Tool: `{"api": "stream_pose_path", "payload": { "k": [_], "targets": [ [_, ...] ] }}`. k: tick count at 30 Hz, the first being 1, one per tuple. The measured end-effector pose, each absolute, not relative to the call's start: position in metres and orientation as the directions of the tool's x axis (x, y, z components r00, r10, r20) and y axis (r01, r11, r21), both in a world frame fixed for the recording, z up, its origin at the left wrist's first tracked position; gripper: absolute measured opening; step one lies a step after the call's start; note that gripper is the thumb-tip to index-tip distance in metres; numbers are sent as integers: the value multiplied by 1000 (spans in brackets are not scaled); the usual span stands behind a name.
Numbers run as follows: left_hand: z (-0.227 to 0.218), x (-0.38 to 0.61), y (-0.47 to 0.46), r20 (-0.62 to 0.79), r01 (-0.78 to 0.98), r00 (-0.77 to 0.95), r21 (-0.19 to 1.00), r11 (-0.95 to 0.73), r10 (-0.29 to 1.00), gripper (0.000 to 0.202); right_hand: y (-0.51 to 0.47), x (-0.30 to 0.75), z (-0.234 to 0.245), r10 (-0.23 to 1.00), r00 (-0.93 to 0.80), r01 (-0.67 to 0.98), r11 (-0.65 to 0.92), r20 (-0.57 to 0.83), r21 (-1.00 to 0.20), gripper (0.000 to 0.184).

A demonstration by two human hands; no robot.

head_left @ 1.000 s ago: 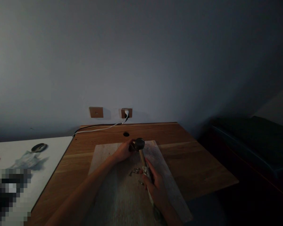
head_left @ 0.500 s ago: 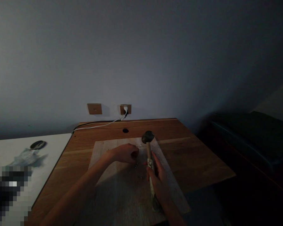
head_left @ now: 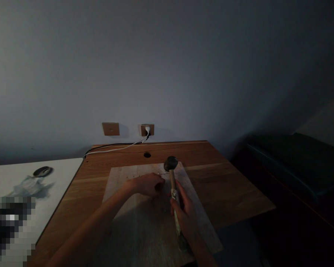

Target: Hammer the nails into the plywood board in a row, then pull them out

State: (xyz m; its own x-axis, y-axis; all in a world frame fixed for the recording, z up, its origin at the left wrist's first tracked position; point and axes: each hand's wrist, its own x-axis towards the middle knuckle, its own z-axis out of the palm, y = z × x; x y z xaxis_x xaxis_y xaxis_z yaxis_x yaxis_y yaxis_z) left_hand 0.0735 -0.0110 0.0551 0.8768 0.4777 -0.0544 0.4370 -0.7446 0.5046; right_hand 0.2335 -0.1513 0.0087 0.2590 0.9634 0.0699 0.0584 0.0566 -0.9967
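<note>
We are gripping a hammer in our right hand, its long axis running toward the desk's far edge, its head sitting near the board's far right corner. Small metal pieces are showing along the board's far edge, just left of the head, nearer our left hand; we cannot tell whether its bent fingers are holding anything.
</note>
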Motion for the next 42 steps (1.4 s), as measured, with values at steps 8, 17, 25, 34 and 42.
{"api": "stream_pose_path", "payload": {
  "k": [8,17,25,34,42],
  "targets": [
    [54,49,19,100,433,741,684,-586,664,27,-149,234,8,963,256,55,69,81,-996,66],
    [16,43,40,183,515,549,694,-502,816,17,-151,232,14,967,240,56,69,80,-996,63],
    [9,43,38,217,489,560,692,-530,800,15,-150,233,9,973,213,64,77,89,-995,65],
    [12,43,37,226,452,604,692,-562,764,12,-151,232,13,975,198,93,87,104,-992,61],
    [14,41,32,174,455,560,752,-477,810,23,-146,224,17,990,137,4,20,20,-1000,65]
  ]
}}
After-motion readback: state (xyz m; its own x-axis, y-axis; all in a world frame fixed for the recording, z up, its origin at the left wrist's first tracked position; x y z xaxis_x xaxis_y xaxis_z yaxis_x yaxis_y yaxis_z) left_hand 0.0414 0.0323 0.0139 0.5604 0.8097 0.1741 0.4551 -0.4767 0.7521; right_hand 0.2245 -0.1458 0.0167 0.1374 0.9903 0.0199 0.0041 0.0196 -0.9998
